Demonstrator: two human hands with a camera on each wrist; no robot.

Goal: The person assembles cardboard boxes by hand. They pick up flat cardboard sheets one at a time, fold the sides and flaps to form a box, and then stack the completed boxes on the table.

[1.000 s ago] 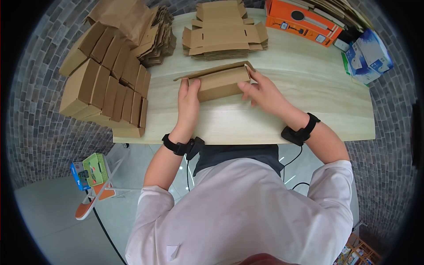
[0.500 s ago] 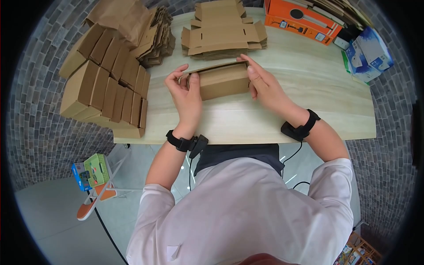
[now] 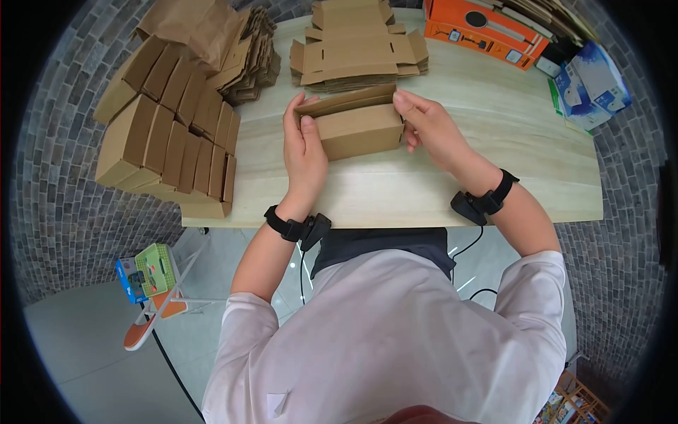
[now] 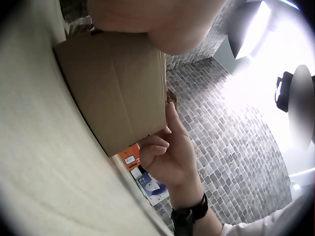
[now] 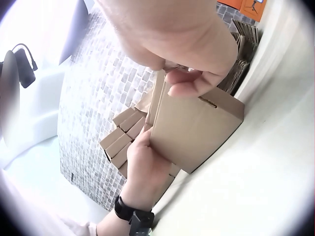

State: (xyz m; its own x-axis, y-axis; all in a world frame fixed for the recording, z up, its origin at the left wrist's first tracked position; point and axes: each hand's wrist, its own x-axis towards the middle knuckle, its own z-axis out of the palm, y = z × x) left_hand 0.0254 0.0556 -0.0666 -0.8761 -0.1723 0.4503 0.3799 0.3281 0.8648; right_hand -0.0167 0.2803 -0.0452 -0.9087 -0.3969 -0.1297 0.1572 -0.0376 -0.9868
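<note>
A small brown cardboard box [image 3: 361, 138] stands on the table in front of the person, its lid flap [image 3: 346, 102] raised along the far side. At the box's left end the left hand [image 3: 305, 157] holds it, thumb over the near top edge and fingers round the far corner. The right hand [image 3: 439, 136] pinches the flap's right corner between thumb and forefinger, its other fingers curled by the box's right end. In the right wrist view a narrow slot shows in the end wall of the box [image 5: 197, 128].
Folded boxes [image 3: 152, 141] stand in stacked rows at the left, with a paper bag [image 3: 194, 28] and flattened cartons [image 3: 251, 63] behind. Flat box blanks [image 3: 360, 53] lie at the back centre. An orange box [image 3: 484, 32] and a blue-and-white package [image 3: 592, 85] stand back right.
The lid flap has tipped up from lying back. The right hand has moved from the front right corner up to the flap; the left fingers spread, then closed round the left end again.
</note>
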